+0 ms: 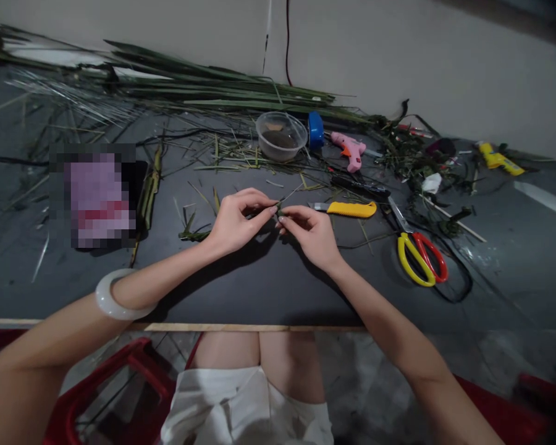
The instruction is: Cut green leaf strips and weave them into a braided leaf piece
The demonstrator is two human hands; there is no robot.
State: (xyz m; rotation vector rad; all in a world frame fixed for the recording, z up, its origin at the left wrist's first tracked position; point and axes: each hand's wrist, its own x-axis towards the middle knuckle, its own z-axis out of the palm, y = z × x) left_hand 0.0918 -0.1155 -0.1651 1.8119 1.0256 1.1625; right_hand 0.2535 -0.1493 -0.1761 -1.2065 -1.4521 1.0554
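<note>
Though slim, dark green strip point(279, 212)

Grey table point(269, 290): scissors point(408, 238) (leaves point(213, 88) too).

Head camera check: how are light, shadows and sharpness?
Head view: dim light; soft shadows on the flat dark-grey tabletop below the bare left hand and bare right hand; thin green plant piece between them too small to resolve; pixelation over a pink-purple patch at left.

Free tabletop point(269, 293) nearside, scissors point(419, 254) as obstacle rightward
</note>
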